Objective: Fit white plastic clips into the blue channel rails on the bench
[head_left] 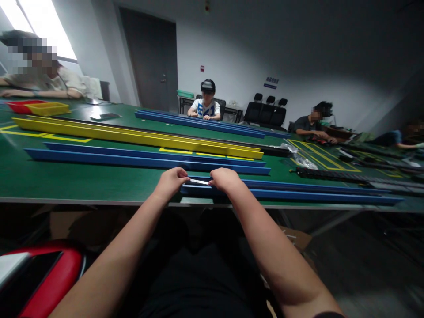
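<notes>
Between my two hands a narrow white strip [199, 181] is stretched just over the left end of a long blue channel [298, 194]. My left hand [172, 180] pinches the strip's left end between thumb and fingertips. On the strip's other end, my right hand [224, 178] is closed, its wrist bent over the channel. The channel lies along the table's near edge and runs off to the right. A pale flat piece [196, 200] lies at the table edge below the channel's end. What the strip is made of I cannot tell.
Other blue channels [132, 160] and a yellow channel [139, 138] lie across the green table [82, 183]. Red [24, 106] and yellow trays [48, 108] stand at the left. Clear plastic wrap [301, 159] lies right of centre. Several people sit around the table. A red stool [62, 274] is below left.
</notes>
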A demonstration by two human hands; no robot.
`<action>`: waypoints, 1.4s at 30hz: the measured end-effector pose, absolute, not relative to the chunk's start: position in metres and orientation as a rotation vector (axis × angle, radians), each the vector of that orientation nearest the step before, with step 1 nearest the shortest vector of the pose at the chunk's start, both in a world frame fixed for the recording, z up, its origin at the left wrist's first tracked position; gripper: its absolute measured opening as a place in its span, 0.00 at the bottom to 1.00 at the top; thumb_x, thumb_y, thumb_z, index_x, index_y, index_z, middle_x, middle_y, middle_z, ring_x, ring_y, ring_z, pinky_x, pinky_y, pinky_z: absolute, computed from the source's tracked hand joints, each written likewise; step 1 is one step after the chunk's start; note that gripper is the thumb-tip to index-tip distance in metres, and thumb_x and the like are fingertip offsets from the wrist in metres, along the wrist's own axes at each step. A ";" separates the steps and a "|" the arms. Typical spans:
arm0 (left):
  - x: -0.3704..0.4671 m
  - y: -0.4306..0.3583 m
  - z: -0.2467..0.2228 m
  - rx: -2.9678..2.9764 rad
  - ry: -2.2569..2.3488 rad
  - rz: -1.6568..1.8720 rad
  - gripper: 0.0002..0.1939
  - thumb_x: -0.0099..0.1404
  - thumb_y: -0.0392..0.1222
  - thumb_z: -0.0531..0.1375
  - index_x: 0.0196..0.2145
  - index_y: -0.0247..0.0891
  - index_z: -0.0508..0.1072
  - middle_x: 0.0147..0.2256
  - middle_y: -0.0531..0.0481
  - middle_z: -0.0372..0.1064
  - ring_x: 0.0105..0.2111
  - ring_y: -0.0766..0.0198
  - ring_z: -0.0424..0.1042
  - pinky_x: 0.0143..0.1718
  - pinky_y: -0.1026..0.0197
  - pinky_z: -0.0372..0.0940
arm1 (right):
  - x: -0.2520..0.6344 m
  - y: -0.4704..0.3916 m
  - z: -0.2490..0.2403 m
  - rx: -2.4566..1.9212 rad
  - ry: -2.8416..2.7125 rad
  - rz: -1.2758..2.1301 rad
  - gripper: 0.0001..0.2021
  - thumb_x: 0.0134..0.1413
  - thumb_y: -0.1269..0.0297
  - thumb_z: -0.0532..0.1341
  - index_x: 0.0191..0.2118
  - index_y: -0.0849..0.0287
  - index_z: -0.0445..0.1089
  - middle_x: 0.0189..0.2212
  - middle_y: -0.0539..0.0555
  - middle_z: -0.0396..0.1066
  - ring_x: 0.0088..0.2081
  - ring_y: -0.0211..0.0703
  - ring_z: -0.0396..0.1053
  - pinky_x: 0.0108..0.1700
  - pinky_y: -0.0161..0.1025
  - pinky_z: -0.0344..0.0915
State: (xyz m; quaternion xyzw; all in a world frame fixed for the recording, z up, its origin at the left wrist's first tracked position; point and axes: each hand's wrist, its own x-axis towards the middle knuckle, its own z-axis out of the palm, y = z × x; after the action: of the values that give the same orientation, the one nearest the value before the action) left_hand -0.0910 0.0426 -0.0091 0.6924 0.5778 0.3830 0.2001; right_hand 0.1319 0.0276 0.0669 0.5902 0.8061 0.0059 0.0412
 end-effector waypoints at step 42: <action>-0.092 0.039 -0.034 2.076 2.024 0.907 0.06 0.60 0.47 0.60 0.34 0.44 0.70 0.32 0.50 0.74 0.32 0.61 0.71 0.29 0.62 0.55 | 0.088 0.038 0.060 1.987 2.178 -0.093 0.17 0.53 0.69 0.64 0.48 0.70 0.75 0.46 0.74 0.73 0.51 0.58 0.72 0.47 0.46 0.72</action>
State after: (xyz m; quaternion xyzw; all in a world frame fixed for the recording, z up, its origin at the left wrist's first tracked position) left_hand -0.0921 0.0390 -0.0344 0.6823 0.6655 0.2981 0.0519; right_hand 0.0881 0.0378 0.0600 0.6705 0.7350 -0.0315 0.0956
